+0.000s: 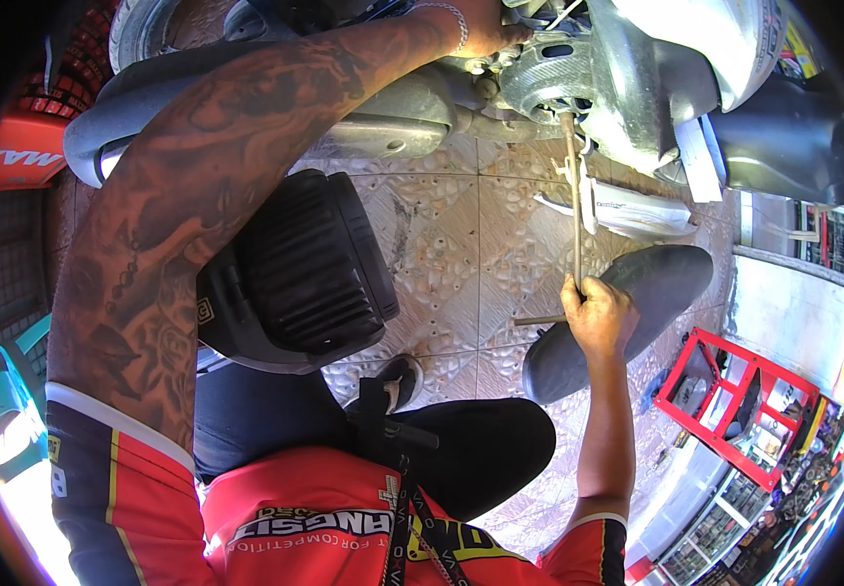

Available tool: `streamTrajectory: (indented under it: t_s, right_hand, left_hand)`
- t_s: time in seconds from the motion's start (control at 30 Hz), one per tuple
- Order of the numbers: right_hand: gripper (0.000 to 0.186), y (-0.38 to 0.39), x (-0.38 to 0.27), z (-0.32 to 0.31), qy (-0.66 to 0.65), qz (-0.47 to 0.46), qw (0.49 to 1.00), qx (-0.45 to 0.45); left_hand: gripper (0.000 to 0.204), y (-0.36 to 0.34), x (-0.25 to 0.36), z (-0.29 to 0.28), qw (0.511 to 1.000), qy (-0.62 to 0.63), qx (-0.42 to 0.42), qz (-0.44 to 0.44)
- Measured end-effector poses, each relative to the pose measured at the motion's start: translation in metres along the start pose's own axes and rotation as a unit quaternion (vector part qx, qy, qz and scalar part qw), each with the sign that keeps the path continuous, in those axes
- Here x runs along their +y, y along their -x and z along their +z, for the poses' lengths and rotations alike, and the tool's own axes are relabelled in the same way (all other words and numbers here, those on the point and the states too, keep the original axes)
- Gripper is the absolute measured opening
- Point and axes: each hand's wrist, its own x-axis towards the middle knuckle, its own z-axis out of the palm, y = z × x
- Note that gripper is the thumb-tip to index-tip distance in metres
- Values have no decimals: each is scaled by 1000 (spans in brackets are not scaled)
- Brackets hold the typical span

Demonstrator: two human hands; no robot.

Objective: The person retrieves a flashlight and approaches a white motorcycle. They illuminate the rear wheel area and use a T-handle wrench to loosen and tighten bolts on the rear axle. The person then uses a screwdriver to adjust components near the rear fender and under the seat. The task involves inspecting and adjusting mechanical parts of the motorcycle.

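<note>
We see a long metal T-handle tool (576, 205) running from near to far, right of the middle, its far end meeting the slotted dark cover (544, 83) of a scooter (637, 88). The right hand (599, 314) has its fingers curled closed around the near end, where a crossbar pokes out leftward; we judge that holding it there gives leverage and keeps the shaft lined up with the cover. The left hand (485, 27) reaches to the machine's far side, beside the cover, perhaps for steadying; its fingers are partly cut off by the edge, so we cannot tell how far open they are or whether they grip anything.

Just right of the shaft, a white panel (641, 211) lies on the tiled floor (432, 264), probably set aside. Nearer, a long dark rounded piece (671, 283) lies behind the right hand. On the left a black ribbed object (309, 264) stands close under the left forearm.

As for writing, we find bold lettering across the red shirt (295, 518), white capitals on a red container (26, 153) at far left, and small print, too small to read, around the red rack (705, 415) at right.
</note>
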Motion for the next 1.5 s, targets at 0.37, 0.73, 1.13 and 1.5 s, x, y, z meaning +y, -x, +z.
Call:
streamTrajectory:
  t_s: [0.37,0.73,1.13,1.5]
  right_hand:
    - [41,-7,-11,-17,68,-13,998,7]
    - [104,4,-196,-42,-765,237,503,-324]
    - [58,-14,-282,-49,-851,285,397,-195]
    - [56,-27,-234,-60,-787,299,493,-219]
  left_hand:
    - [80,2,0,0,1000,-11,14,12]
    - [85,-16,-7,17,996,-73,29,41]
    - [56,-19,-10,26,994,-52,84,51]
    - [54,-12,-4,13,999,38,7,0]
